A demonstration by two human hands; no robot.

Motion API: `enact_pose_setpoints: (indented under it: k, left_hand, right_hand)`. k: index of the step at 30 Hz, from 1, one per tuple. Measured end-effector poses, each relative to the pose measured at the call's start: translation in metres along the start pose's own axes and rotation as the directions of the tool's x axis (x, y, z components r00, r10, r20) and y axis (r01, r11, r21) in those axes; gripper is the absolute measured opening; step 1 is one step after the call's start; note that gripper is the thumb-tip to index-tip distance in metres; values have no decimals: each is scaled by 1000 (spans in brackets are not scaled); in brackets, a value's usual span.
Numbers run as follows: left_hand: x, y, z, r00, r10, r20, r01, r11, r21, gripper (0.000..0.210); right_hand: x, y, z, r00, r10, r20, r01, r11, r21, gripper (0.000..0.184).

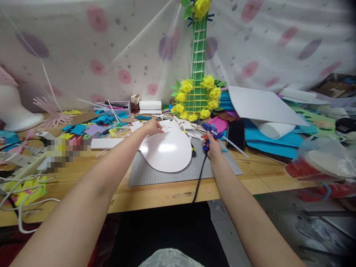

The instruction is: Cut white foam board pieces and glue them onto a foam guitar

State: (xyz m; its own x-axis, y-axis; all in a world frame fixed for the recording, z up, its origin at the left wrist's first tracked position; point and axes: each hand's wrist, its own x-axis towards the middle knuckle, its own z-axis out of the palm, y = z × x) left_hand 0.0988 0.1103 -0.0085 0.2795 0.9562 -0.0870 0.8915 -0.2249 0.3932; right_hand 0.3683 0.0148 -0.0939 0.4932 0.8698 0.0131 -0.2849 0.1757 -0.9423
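Observation:
A blue hot glue gun [209,129] with an orange trigger is gripped in my right hand [213,145]. A black cord [200,180] runs from its handle over the table's front edge. My left hand [152,128] is at the upper left of a rounded, glossy white card shape [167,148], its fingertips closed together near small white pieces at the card's top. Whether something is between those fingers is too small to tell. Under the card lies a grey cutting mat [155,176]. A black-and-yellow tool [193,150] shows partly past the card's right edge.
A green paper guitar [198,66] with yellow flowers stands behind the mat. Scissors [160,116] and coloured scraps [104,120] lie at the back left. At right are blue sheets [269,142], a white board [261,104] and a black phone-like slab [236,134]. White cables [19,193] trail at left.

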Motion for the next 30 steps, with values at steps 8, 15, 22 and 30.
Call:
enact_pose_setpoints:
  k: [8,15,22,30]
  left_hand:
    - [-4,-4,3,1000,-6,-19,9,985,172,29]
    - [-6,0,1,993,-107,-40,112,978,177,29]
    - [-8,11,7,991,-127,-45,133,967,217,23]
    - [-7,5,12,993,-105,-58,116,970,216,28]
  right_hand:
    - [4,3,-3,1000,-11,17,12,999,-42,36]
    - [3,2,-3,1000,-7,21,8,998,-58,38]
    - [3,1,-3,1000,-8,26,9,999,-33,41]
    - [2,0,-3,1000,-2,25,3,1000,-26,40]
